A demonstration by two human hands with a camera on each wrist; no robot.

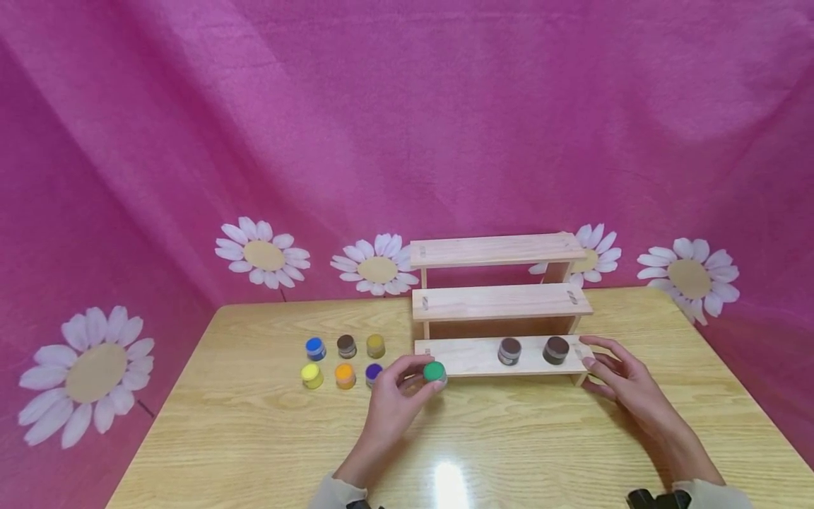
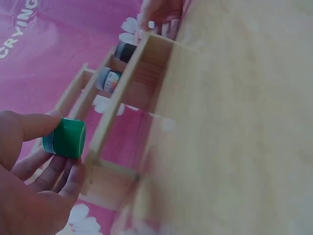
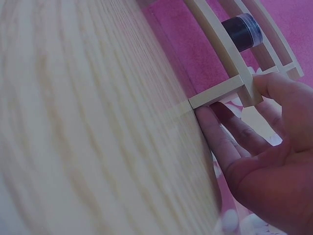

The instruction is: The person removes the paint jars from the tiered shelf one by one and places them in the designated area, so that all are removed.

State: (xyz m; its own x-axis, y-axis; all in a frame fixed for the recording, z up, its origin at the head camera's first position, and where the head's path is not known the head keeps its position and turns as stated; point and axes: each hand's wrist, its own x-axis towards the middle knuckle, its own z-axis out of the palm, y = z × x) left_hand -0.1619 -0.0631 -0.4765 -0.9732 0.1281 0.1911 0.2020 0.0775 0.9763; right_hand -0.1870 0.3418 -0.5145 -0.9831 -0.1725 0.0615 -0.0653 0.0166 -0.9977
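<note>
My left hand (image 1: 397,399) pinches a small paint jar with a green lid (image 1: 435,372) between thumb and fingers. It is held at the left front corner of a three-tier wooden shelf (image 1: 467,358); in the left wrist view the green jar (image 2: 71,138) appears beside the shelf's end. At the opposite end, my right hand (image 1: 626,378) holds the bottom tier, its thumb on the board's end and fingers against the side support (image 3: 217,93). Two dark-lidded jars, one (image 1: 509,350) left of the other (image 1: 556,350), stand upright on the bottom tier.
Left of the shelf, two rows of jars stand on the wooden table (image 1: 242,424): blue (image 1: 315,348), brown (image 1: 346,346), mustard (image 1: 376,346), yellow (image 1: 311,375), orange (image 1: 345,375) and purple (image 1: 373,373), partly behind my left hand. A pink flowered cloth (image 1: 407,127) hangs behind.
</note>
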